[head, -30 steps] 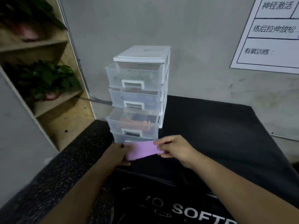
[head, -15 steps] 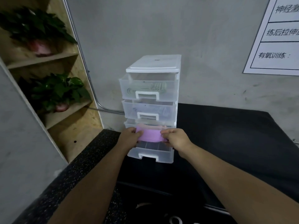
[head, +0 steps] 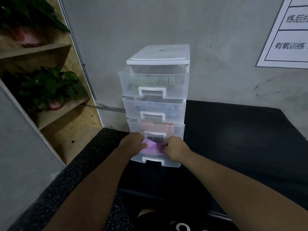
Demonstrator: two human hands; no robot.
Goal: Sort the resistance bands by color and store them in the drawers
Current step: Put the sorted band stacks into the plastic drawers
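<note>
A clear plastic drawer tower (head: 158, 57) with white handles stands on a black mat against the wall. Its bottom drawer (head: 155, 161) is pulled out. A folded purple resistance band (head: 154, 148) lies in that drawer's opening, held at its left end by my left hand (head: 133, 143) and at its right end by my right hand (head: 175, 149). Green bands (head: 150, 83) fill the top drawer, bluish bands (head: 158, 108) the second, pink bands (head: 156, 127) the third.
The black padded mat (head: 233, 139) spreads right of the tower. A speckled dark floor strip (head: 80, 172) runs at the left. A wooden shelf (head: 55, 114) with potted plants (head: 50, 87) stands at the left. A paper chart (head: 286, 34) hangs on the wall.
Both hands carried the purple band from in front of the tower up and forward, then lowered it into the pulled-out bottom drawer. The view moved closer to the tower.
</note>
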